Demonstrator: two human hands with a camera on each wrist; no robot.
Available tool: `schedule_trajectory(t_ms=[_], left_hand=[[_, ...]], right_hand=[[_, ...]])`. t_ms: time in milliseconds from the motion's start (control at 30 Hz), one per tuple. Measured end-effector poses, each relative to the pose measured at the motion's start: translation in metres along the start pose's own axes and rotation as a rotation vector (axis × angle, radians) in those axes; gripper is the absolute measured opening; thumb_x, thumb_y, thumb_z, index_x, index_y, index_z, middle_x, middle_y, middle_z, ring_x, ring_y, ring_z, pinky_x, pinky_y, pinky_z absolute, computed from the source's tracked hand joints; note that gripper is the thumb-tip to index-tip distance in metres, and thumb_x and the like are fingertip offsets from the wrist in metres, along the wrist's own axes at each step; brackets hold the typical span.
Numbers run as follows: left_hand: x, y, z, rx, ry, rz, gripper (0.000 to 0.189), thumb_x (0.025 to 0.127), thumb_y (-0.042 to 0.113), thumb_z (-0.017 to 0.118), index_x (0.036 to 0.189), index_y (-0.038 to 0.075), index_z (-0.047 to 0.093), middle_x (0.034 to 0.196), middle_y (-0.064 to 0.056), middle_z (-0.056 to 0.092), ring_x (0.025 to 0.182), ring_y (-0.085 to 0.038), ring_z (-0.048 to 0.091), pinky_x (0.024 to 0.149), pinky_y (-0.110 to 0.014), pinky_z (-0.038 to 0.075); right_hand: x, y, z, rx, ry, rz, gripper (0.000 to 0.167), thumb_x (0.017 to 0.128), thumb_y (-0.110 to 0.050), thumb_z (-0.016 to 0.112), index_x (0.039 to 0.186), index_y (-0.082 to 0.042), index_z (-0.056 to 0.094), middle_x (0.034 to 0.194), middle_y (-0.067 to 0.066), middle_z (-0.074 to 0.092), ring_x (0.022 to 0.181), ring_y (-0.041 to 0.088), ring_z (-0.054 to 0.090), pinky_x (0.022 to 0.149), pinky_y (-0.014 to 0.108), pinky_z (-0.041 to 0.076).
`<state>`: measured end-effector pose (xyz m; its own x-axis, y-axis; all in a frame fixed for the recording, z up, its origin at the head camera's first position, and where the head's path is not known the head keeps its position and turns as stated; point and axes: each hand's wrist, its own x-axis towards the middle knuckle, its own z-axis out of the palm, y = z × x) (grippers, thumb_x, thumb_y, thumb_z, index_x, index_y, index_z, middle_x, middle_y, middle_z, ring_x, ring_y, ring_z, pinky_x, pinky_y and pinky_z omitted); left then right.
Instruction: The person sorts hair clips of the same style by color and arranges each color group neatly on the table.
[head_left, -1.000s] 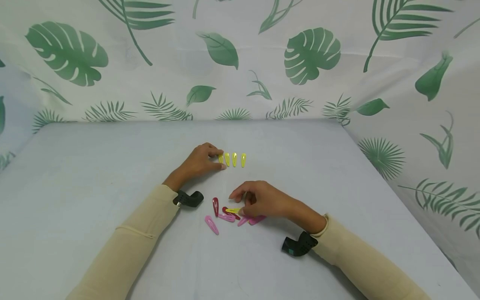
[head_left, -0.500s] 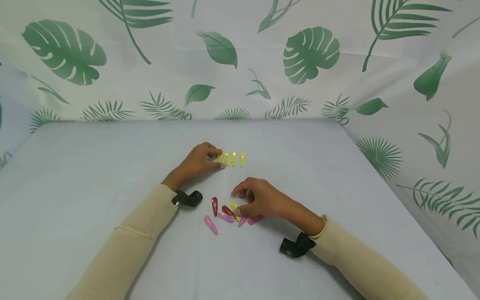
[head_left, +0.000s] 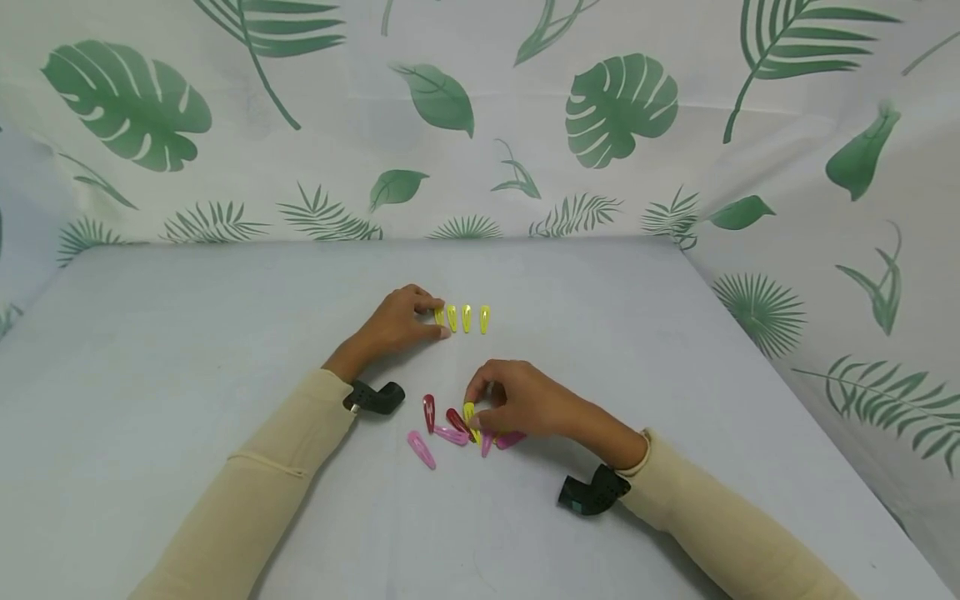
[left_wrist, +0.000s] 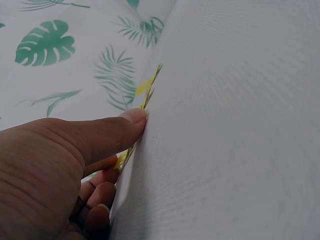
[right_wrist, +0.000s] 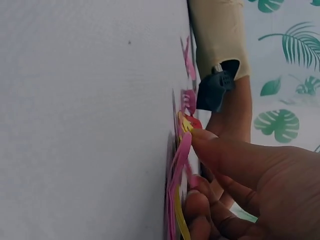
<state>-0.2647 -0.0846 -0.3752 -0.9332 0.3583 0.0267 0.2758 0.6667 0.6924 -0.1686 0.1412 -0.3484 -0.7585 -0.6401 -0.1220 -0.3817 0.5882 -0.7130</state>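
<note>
Four fingertips aside, my left hand [head_left: 397,321] pinches the leftmost yellow snap hair clip [head_left: 439,317] lengthwise between thumb and forefinger, flat on the table. To its right stand several more yellow clips [head_left: 467,318] in a row, all upright in the head view. Nearer me, my right hand [head_left: 528,400] pinches another yellow hair clip [head_left: 470,411] by thumb and fingers over a loose pile. Red clips [head_left: 429,413] and pink clips [head_left: 422,450] lie around it. In the right wrist view, a pink clip [right_wrist: 181,155] is close by the thumb; part of the pile is hidden behind the hand.
The white table [head_left: 225,333] runs back to a leaf-printed cloth [head_left: 510,108]. Beige sleeves [head_left: 262,475] cover both forearms, and a black camera [head_left: 595,490] sits at the right wrist.
In the right hand's reach, the yellow clip has turned from lying sideways to pointing away, and the fingers have closed in on it. The left hand stays at the row.
</note>
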Motion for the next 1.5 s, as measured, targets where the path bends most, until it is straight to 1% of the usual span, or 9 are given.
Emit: schedule_trajectory(t_ms=[167,400,633,833,1000,1100,1267,1367,1500], left_hand=[[0.001,-0.001,0.001,0.0,0.002,0.002,0.054,0.086,0.026,0.076,0.133,0.005,0.059,0.126,-0.012,0.054,0.117,-0.028,0.051,0.099,-0.042,0.04],[0.0,-0.001,0.001,-0.002,0.003,0.001,0.054,0.086,0.026,0.076,0.133,0.005,0.059,0.126,-0.012,0.054,0.117,-0.028,0.05,0.099,-0.042,0.04],[0.001,-0.001,0.0,-0.005,0.009,-0.004,0.054,0.086,0.026,0.077,0.132,0.005,0.06,0.124,-0.011,0.054,0.116,-0.027,0.051,0.099,-0.041,0.04],[0.003,-0.003,0.002,0.008,0.007,0.0,0.054,0.085,0.028,0.077,0.132,0.005,0.061,0.124,-0.011,0.055,0.116,-0.026,0.051,0.099,-0.041,0.04],[0.003,-0.003,0.002,0.009,0.011,-0.007,0.054,0.085,0.028,0.077,0.132,0.006,0.061,0.124,-0.011,0.055,0.116,-0.026,0.05,0.1,-0.041,0.039],[0.003,-0.003,0.002,0.0,0.013,-0.005,0.054,0.085,0.027,0.077,0.132,0.005,0.061,0.124,-0.011,0.055,0.116,-0.027,0.05,0.1,-0.041,0.039],[0.002,-0.002,0.002,-0.002,0.014,0.002,0.054,0.085,0.026,0.077,0.132,0.005,0.061,0.124,-0.012,0.054,0.116,-0.027,0.051,0.1,-0.041,0.04],[0.001,-0.002,0.002,-0.002,0.013,0.007,0.053,0.085,0.025,0.077,0.132,0.004,0.061,0.124,-0.012,0.054,0.115,-0.027,0.052,0.099,-0.041,0.04],[0.002,-0.002,0.001,-0.006,0.007,0.005,0.053,0.086,0.025,0.076,0.132,0.004,0.06,0.124,-0.011,0.054,0.115,-0.027,0.052,0.099,-0.041,0.04]], right_hand=[[0.002,0.003,-0.002,0.066,0.012,-0.038,0.013,0.086,-0.009,0.074,0.096,-0.01,0.066,0.085,-0.003,0.061,0.075,0.015,0.055,0.066,0.028,0.049],[0.004,0.007,-0.003,0.123,0.057,-0.057,0.012,0.088,0.0,0.07,0.097,-0.007,0.067,0.088,0.0,0.064,0.078,0.016,0.058,0.071,0.028,0.052],[0.011,0.013,-0.006,0.245,0.018,-0.081,0.015,0.089,0.004,0.064,0.101,-0.003,0.066,0.091,0.007,0.065,0.076,0.02,0.058,0.067,0.028,0.051],[0.019,0.014,-0.014,0.262,0.055,-0.095,0.019,0.089,0.005,0.064,0.108,0.001,0.067,0.089,0.008,0.063,0.076,0.021,0.061,0.069,0.03,0.052],[0.025,0.02,-0.02,0.241,0.104,-0.07,0.018,0.089,0.004,0.064,0.106,0.001,0.067,0.09,0.008,0.063,0.076,0.022,0.062,0.071,0.032,0.052],[0.027,0.025,-0.025,0.237,0.139,-0.043,0.017,0.088,0.004,0.064,0.105,0.001,0.067,0.09,0.008,0.063,0.076,0.022,0.062,0.07,0.032,0.051],[0.031,0.035,-0.034,0.252,0.205,-0.005,0.016,0.088,0.003,0.065,0.104,0.002,0.067,0.092,0.01,0.063,0.078,0.023,0.062,0.07,0.03,0.053],[0.033,0.041,-0.04,0.237,0.243,0.016,0.015,0.089,0.002,0.066,0.103,0.001,0.067,0.092,0.009,0.064,0.079,0.022,0.062,0.07,0.029,0.052],[0.037,0.047,-0.049,0.234,0.269,0.055,0.017,0.089,0.0,0.066,0.106,0.002,0.067,0.093,0.011,0.064,0.081,0.023,0.062,0.071,0.031,0.053]])
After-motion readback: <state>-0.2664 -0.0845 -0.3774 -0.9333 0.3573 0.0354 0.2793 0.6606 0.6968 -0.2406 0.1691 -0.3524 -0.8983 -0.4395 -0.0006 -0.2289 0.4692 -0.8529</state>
